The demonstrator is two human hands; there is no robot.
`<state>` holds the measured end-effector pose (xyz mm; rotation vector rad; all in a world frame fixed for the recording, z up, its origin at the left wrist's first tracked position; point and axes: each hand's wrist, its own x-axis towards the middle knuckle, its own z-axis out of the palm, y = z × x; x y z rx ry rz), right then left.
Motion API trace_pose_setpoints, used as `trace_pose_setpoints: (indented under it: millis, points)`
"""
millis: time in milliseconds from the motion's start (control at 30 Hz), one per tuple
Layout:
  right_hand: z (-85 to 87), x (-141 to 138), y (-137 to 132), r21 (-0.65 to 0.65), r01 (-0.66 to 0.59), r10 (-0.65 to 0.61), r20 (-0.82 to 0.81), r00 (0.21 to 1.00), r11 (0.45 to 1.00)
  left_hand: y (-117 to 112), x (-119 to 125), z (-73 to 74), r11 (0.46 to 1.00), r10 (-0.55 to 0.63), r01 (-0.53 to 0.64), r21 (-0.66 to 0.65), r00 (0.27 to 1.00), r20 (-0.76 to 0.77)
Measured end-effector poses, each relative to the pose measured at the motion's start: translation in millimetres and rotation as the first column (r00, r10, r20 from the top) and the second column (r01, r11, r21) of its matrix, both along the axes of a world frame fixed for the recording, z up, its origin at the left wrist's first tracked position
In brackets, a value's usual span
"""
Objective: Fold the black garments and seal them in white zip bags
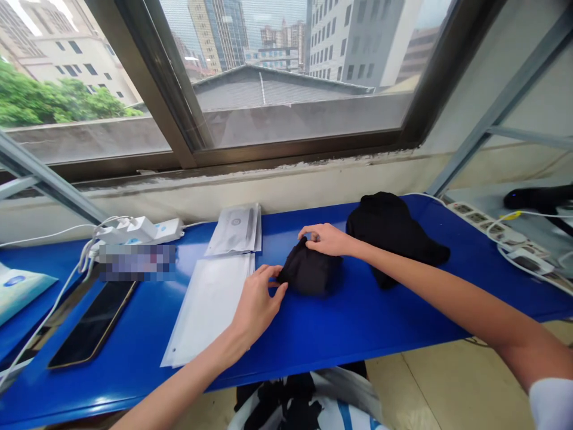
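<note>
A small folded black cloth [308,272] lies on the blue table [358,322] near its middle. My left hand [257,304] reaches in from the lower left, its fingertips pinching the cloth's left edge. My right hand [326,239] comes from the right and pinches the cloth's top edge. A larger heap of black cloth [391,233] rests just behind my right wrist. A white flat plastic bag [208,307] lies under my left hand's side, with a stack of printed packets [236,230] behind it.
A dark phone [92,325] lies at the left, beside a power strip with white chargers [138,230] and cables. A second power strip [501,236] runs along the right. Below the table edge sits a bag of dark and white cloth [313,400]. A window fills the wall behind.
</note>
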<state>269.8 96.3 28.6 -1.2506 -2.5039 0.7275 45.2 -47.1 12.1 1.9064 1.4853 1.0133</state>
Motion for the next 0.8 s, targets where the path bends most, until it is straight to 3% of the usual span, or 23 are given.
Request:
trace_pose_setpoints:
  millis: [300,433,567,667,800]
  points:
    - [-5.6,2.5,6.9,0.052,-0.003,0.006,-0.069,0.998,0.999,10.4,0.0,8.0,0.998,-0.053,0.055,0.007,0.987,-0.151]
    - [2.5,-2.3,5.5,0.123,0.004,-0.002,-0.012,1.000,0.992,6.5,2.1,11.5,0.993,-0.098,0.108,0.037,0.972,-0.212]
    - [17.3,-9.3,-25.0,0.319,0.058,-0.066,0.016,0.998,0.946,3.3,7.5,13.5,0.989,-0.132,0.140,0.037,0.977,-0.166]
    - [13.2,-11.5,-58.8,0.502,-0.029,0.014,0.033,0.999,0.865,4.0,12.3,12.1,0.993,-0.118,0.119,0.006,0.990,-0.075]
    - [-14.0,-5.8,-79.2,0.435,-0.225,0.204,0.096,0.974,0.872,6.2,15.8,11.3,0.996,-0.062,0.059,-0.067,0.996,-0.057]
